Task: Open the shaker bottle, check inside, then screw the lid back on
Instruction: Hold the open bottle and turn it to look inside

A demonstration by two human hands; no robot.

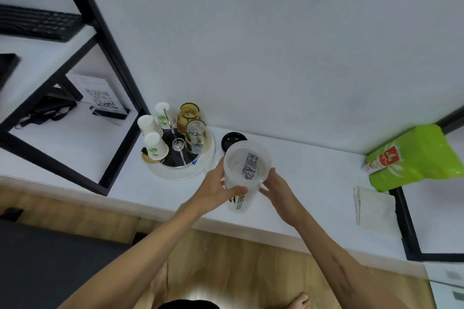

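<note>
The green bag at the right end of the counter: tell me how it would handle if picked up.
The green bag looks like soft, creased plastic, so it would probably flex. It already leans, so a push might topple it. Its weight cannot be told.

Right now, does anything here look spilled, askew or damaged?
Nothing spilled or broken. The shaker bottle is open and tilted toward the camera, held by both hands; its black lid lies on the counter behind it, as the task expects.
</note>
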